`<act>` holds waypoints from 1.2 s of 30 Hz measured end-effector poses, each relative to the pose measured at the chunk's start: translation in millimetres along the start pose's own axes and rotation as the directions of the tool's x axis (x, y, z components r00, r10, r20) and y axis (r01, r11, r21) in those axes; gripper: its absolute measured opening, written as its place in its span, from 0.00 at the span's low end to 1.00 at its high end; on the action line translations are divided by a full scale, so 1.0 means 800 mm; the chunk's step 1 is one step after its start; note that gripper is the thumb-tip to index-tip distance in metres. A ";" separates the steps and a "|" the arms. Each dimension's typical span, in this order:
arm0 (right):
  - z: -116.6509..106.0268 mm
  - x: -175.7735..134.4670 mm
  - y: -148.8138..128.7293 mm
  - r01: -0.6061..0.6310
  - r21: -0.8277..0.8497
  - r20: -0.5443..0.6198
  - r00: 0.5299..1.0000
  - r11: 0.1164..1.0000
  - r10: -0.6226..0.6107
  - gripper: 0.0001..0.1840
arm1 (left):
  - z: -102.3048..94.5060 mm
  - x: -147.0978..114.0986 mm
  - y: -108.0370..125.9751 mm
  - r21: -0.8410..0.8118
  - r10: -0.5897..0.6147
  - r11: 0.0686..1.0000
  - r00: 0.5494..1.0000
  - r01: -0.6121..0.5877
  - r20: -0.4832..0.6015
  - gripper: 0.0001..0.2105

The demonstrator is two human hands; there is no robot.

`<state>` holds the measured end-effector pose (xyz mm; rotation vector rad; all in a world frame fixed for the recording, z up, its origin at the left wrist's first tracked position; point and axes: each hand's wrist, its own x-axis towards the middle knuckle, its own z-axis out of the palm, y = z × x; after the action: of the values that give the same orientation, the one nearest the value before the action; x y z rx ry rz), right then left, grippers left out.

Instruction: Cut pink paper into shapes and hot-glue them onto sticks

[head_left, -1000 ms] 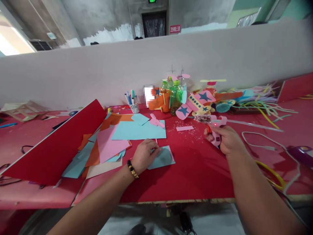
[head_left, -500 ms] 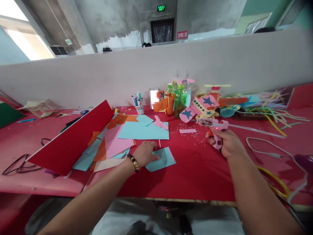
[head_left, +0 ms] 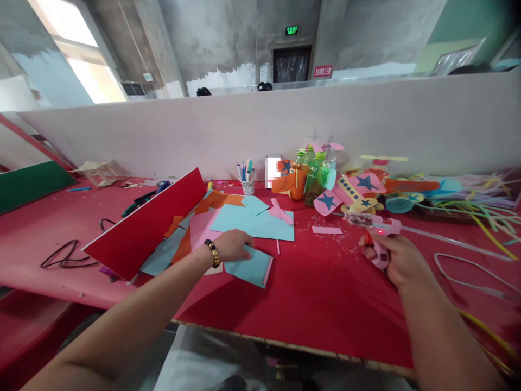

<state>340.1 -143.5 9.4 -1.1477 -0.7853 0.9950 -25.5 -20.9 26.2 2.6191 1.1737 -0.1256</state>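
Note:
My left hand, with a beaded bracelet at the wrist, has its fingers closed at the upper edge of a light blue paper piece. A narrow pink strip runs along that paper's right edge. In my right hand is a pink hot glue gun, its red light lit and a finger at the orange trigger. A long clear glue stick sticks out of its back. Beyond the left hand, a pink paper propeller lies on a larger blue sheet.
A red board leans over paper sheets at the left. Behind stand a pen cup, green bottles and a pink paper plane. A pink strip lies among scraps. A white cable lies at the right.
My left hand has moved left, and the light blue paper has shifted left and turned with it. My right hand still holds the glue gun. The whole view has swung slightly left.

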 end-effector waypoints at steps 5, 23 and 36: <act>-0.001 0.002 0.001 -0.015 -0.014 -0.022 1.000 1.000 0.015 0.08 | -0.021 0.046 -0.039 0.110 -0.089 0.987 0.966 0.119 -0.244 0.14; -0.001 0.002 0.001 -0.030 -0.019 -0.020 0.999 0.999 0.030 0.09 | -0.010 0.154 -0.050 0.260 -0.166 0.939 0.958 0.226 -0.235 0.12; 0.001 0.003 0.002 -0.017 -0.028 -0.011 1.000 0.999 0.017 0.10 | -0.003 0.167 -0.038 0.244 -0.181 0.941 0.957 0.236 -0.228 0.13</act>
<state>340.3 -140.8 8.2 -1.1847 -0.7845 0.9942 41.4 95.3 -2.3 2.7818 1.6109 -0.0633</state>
